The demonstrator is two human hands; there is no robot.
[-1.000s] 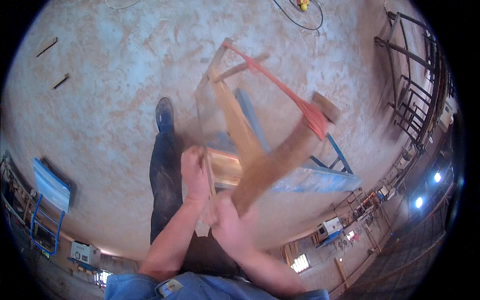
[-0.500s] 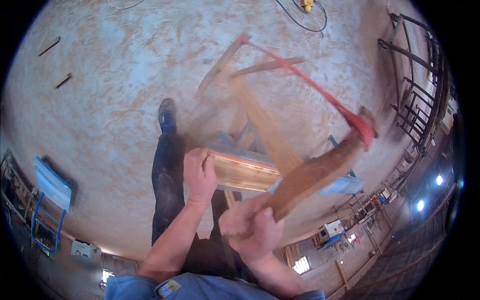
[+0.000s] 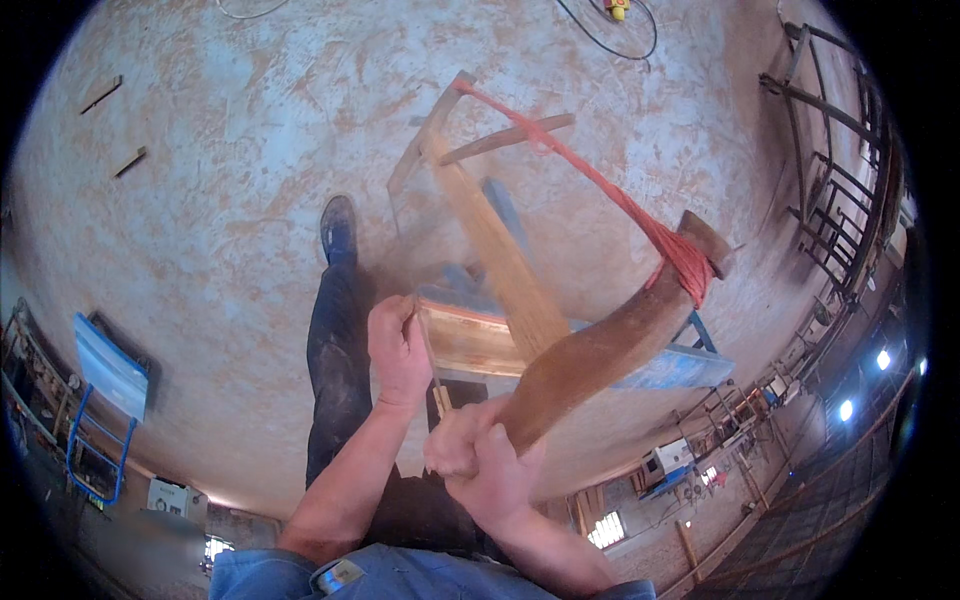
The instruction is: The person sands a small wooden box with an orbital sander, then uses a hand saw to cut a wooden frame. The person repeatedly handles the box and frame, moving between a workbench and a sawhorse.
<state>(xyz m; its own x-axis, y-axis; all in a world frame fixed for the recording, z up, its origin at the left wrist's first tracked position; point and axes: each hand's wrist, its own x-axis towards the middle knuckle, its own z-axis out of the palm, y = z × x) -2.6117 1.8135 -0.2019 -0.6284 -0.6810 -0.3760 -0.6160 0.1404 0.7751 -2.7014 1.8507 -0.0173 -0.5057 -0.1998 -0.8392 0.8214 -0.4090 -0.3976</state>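
Observation:
My right hand [image 3: 485,460] is wrapped around the lower end of a wooden frame saw [image 3: 600,370], a bow saw with a twisted red cord strung along its far side. Its thin blade runs across the left end of a pale wooden board [image 3: 470,340], close beside my left fingers. With fingers curled, my left hand [image 3: 397,352] grips that board end. The board lies on a blue bench [image 3: 675,370], partly covered by the saw's frame. Where blade and wood meet is blurred and partly hidden by my hand.
My left leg [image 3: 335,350] stands left of the bench. A blue chair [image 3: 110,370] is at the left. Two wood offcuts [image 3: 130,161] lie on the floor at far left. Dark metal frames [image 3: 830,150] stand at right. A cable [image 3: 600,40] with a yellow plug lies at the far side.
The saw has been drawn back toward me and slightly left, my right hand moving with it. My left hand and the board have stayed in nearly the same place.

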